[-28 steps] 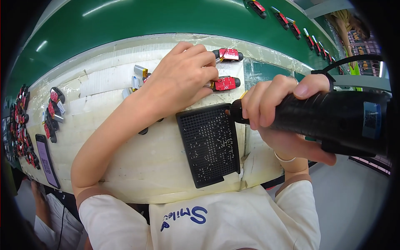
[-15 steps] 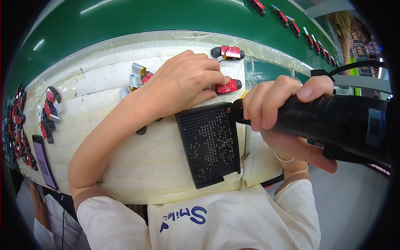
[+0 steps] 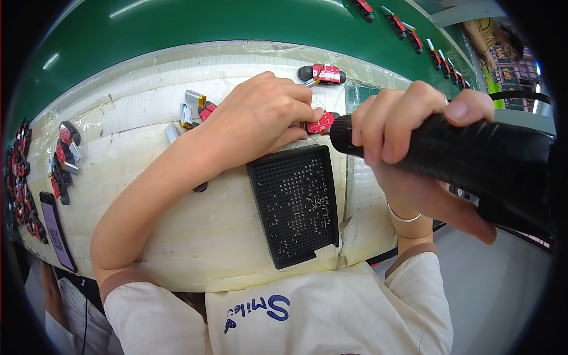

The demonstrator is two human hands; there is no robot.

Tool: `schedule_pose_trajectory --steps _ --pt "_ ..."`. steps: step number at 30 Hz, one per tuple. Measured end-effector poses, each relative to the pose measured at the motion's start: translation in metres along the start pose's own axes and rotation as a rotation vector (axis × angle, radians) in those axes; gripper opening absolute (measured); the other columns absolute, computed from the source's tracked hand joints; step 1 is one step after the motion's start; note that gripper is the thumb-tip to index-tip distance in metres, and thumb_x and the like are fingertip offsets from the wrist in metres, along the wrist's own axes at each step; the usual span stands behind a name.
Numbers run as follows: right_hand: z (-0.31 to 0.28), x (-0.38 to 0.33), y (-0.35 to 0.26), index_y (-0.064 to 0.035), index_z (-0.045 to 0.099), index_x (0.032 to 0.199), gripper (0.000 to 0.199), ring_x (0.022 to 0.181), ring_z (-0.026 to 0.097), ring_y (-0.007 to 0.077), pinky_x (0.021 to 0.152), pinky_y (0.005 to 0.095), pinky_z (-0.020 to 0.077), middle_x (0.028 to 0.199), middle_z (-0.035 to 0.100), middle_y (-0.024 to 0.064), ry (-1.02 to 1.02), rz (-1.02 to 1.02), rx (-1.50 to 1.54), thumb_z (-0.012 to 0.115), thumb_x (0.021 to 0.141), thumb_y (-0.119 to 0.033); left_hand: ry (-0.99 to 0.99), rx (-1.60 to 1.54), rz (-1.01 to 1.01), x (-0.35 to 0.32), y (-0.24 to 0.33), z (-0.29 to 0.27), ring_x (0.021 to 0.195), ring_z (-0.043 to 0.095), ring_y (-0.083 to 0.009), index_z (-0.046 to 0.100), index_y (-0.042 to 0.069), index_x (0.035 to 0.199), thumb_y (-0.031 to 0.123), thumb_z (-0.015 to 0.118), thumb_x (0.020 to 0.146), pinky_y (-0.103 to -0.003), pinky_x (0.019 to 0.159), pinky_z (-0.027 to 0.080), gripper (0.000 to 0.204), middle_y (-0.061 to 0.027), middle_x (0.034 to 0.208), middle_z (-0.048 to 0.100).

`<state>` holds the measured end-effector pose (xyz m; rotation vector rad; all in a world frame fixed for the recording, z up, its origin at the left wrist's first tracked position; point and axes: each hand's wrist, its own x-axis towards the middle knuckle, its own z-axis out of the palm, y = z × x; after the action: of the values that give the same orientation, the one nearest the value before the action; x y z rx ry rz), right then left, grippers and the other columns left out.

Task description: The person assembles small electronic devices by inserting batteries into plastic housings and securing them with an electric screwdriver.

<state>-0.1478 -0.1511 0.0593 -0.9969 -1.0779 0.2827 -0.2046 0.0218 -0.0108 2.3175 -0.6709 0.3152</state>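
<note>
My left hand reaches across the bench, its thumb and fingers closed on a small red circuit board in a black housing. A thick black electric screwdriver lies in my right hand, fingers wrapped round its front part. Its tip points left at the near edge of that red board; whether they touch, I cannot tell. Just below is a black perforated screw tray, with many tiny silver screws in its holes and loose on top. Behind my left hand sits another red board unit.
Left of my forearm lie silver battery cells, more red board units, a heap of them and a phone. A green belt carries units along the back. Other people are at far right and lower left.
My right hand has moved the screwdriver tip up from the tray's upper right corner to the red board. My left hand stays on the board.
</note>
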Motion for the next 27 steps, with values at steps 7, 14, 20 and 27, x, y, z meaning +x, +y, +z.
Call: schedule_pose_trajectory --steps 7,14,20,27 --pt "-0.009 0.003 0.011 -0.0132 0.034 0.117 0.097 0.052 0.049 0.0184 0.051 0.0336 0.0452 0.069 0.049 0.0064 -0.18 -0.094 -0.093 0.047 0.055 -0.087 0.029 -0.014 0.016 0.001 0.0 0.001 0.074 0.06 -0.0262 0.068 0.004 0.084 0.009 0.07 0.07 -0.036 0.071 0.047 0.015 -0.0072 0.074 0.06" --pt "-0.009 -0.001 0.011 -0.0132 0.035 0.117 0.096 0.052 0.05 0.0185 0.051 0.0334 0.0452 0.07 0.049 0.0064 -0.164 -0.102 -0.102 0.048 0.057 -0.086 0.001 -0.014 -0.01 0.002 0.001 0.0 0.075 0.06 -0.0272 0.068 0.004 0.083 0.008 0.07 0.07 -0.037 0.07 0.048 0.014 -0.0082 0.075 0.06" --pt "-0.001 -0.005 -0.008 -0.0154 0.035 0.118 0.093 0.053 0.052 0.0169 0.052 0.0318 0.0446 0.071 0.05 0.004 -0.197 -0.04 -0.005 0.053 0.058 -0.084 -0.06 -0.11 -0.095 0.001 0.005 -0.009 0.082 0.058 -0.0292 0.065 0.003 0.094 0.008 0.07 0.069 -0.037 0.076 0.046 0.027 -0.0102 0.085 0.058" --pt "0.006 -0.015 -0.001 -0.0172 0.036 0.112 0.083 0.056 0.054 0.0173 0.052 0.0305 0.0462 0.072 0.053 0.0038 -0.175 0.093 0.082 0.058 0.061 -0.078 -0.112 -0.139 -0.13 0.003 0.004 -0.014 0.09 0.059 -0.0304 0.063 0.001 0.103 0.005 0.07 0.066 -0.036 0.078 0.048 0.037 -0.0124 0.095 0.061"
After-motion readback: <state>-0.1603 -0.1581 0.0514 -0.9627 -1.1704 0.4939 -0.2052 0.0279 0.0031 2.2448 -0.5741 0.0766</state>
